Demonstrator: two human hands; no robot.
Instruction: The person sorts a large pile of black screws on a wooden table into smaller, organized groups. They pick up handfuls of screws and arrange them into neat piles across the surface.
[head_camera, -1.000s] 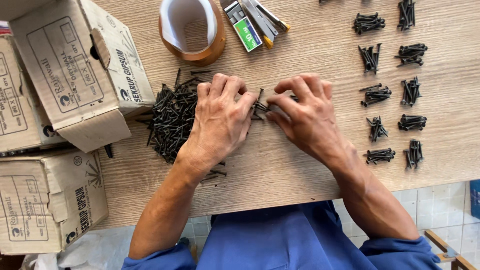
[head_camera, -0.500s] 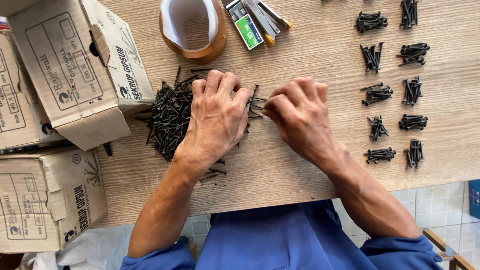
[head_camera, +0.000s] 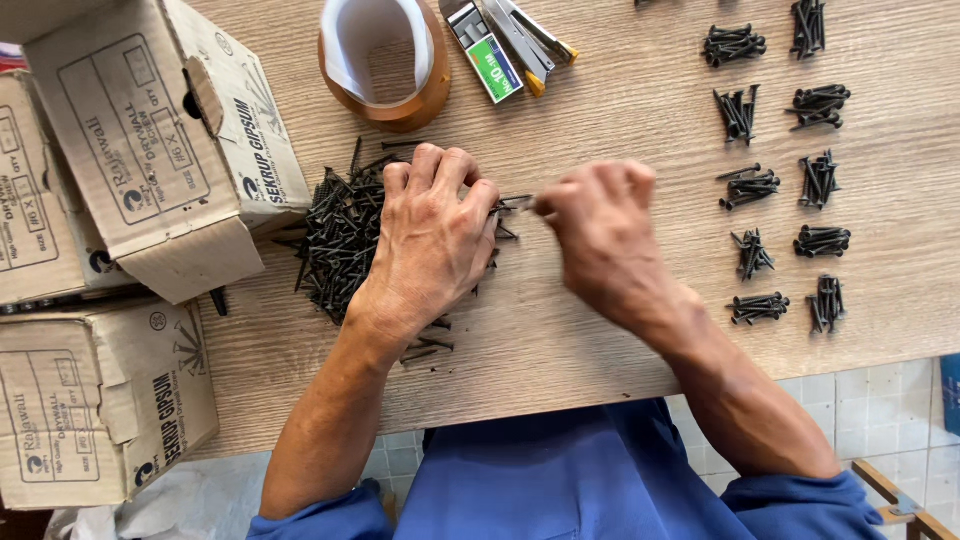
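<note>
Hands sorting black drywall screws on a wooden bench (head_camera: 600, 360).
Left hand (head_camera: 432, 235) rests curled over the loose screw pile (head_camera: 340, 235); right hand (head_camera: 600, 235), now lifted and blurred, pinches screws (head_camera: 512, 203) drawn from the pile's edge, short of the counted bundles (head_camera: 785, 170).

Single head view, looking straight down, close over wooden table (head_camera: 620, 330) near edge
</note>
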